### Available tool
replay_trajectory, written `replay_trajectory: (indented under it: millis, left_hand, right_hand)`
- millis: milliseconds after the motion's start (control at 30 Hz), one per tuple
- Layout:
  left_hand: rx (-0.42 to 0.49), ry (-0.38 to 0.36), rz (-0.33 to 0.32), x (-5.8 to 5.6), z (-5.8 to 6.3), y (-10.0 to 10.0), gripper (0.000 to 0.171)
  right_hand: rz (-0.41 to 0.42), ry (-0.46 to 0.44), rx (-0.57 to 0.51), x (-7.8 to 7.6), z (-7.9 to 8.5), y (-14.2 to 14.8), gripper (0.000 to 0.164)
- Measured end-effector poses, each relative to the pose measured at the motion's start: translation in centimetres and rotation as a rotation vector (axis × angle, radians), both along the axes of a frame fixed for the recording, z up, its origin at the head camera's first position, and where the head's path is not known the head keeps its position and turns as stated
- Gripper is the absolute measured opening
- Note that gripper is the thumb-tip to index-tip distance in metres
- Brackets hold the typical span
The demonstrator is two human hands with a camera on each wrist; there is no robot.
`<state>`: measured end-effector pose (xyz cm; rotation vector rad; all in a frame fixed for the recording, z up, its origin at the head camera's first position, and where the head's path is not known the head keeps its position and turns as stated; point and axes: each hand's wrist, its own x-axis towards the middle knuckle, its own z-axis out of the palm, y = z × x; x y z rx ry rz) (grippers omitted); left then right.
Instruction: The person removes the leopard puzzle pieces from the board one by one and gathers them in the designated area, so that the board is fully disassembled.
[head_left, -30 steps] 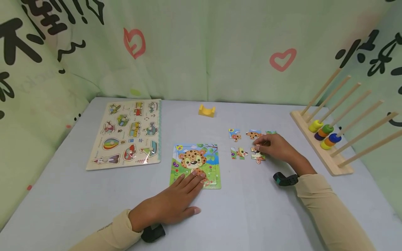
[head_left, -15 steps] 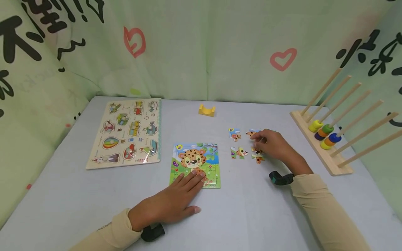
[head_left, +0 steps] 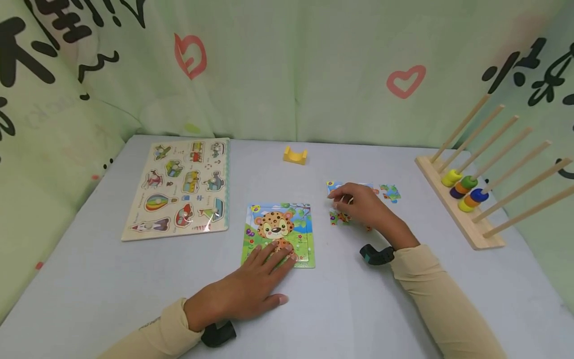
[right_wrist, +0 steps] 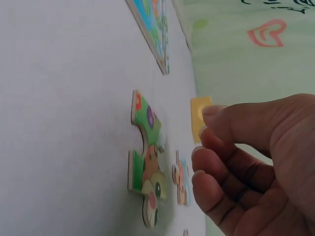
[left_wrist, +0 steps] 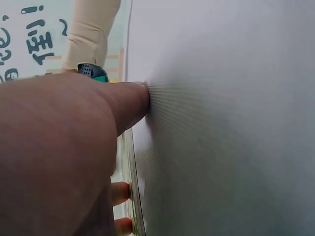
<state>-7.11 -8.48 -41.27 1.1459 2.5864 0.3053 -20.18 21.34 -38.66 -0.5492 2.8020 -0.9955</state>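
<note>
Nearest on my head feed: left hand lying flat, fingers spread over the lower part of the leopard puzzle, which sits on the white table. To its right I've got the right hand hovering above loose puzzle pieces, fingers loosely bent, gripping nothing; my right wrist feed shows a green-edged piece apart from the fingertips. Picture board left, peg stand right. Farther: yellow block, then green curtain.
</note>
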Motion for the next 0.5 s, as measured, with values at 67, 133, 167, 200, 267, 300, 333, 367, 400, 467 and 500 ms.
replay_trajectory:
  millis: [67,133,167,200,267,300,333,367,400,467,500]
  left_hand:
    - [-0.009,0.010,-0.007,0.0,0.0,0.0,0.070]
    - [-0.018,0.021,-0.013,0.0,0.0,0.0,0.070]
    - [-0.023,0.025,-0.014,0.0,0.0,0.0,0.070]
    - [-0.026,0.027,-0.015,0.0,0.0,0.0,0.070]
    - [-0.033,0.029,-0.016,0.0,0.0,0.0,0.071]
    - [-0.036,0.029,-0.017,0.0,0.0,0.0,0.071]
    - [-0.039,0.031,-0.017,0.0,0.0,0.0,0.071]
    - [-0.042,0.033,-0.018,0.0,0.0,0.0,0.071]
    - [-0.046,0.036,-0.019,0.0,0.0,0.0,0.071]
    - [-0.049,0.044,-0.020,-0.1,0.0,0.0,0.072]
    - [-0.048,0.048,-0.019,-0.1,0.0,0.0,0.073]
  right_hand:
    - [0.017,-0.009,-0.014,0.0,-0.1,-0.6,0.020]
    - [0.036,-0.013,-0.021,0.1,-0.2,-1.2,0.019]
    - [0.046,-0.017,-0.022,0.1,-0.3,-1.6,0.018]
    - [0.061,-0.018,-0.024,0.1,-0.3,-1.9,0.017]
    - [0.090,-0.022,-0.027,0.1,-0.4,-2.5,0.016]
    - [0.105,-0.025,-0.032,0.2,-0.4,-2.8,0.015]
    - [0.121,-0.030,-0.040,0.2,-0.4,-3.1,0.015]
    - [0.133,-0.037,-0.046,0.2,-0.4,-3.4,0.015]
    - [0.147,-0.043,-0.057,0.2,-0.5,-3.7,0.015]
    - [0.169,-0.051,-0.077,0.3,-0.4,-4.2,0.015]
    - [0.175,-0.053,-0.088,0.3,-0.5,-4.5,0.015]
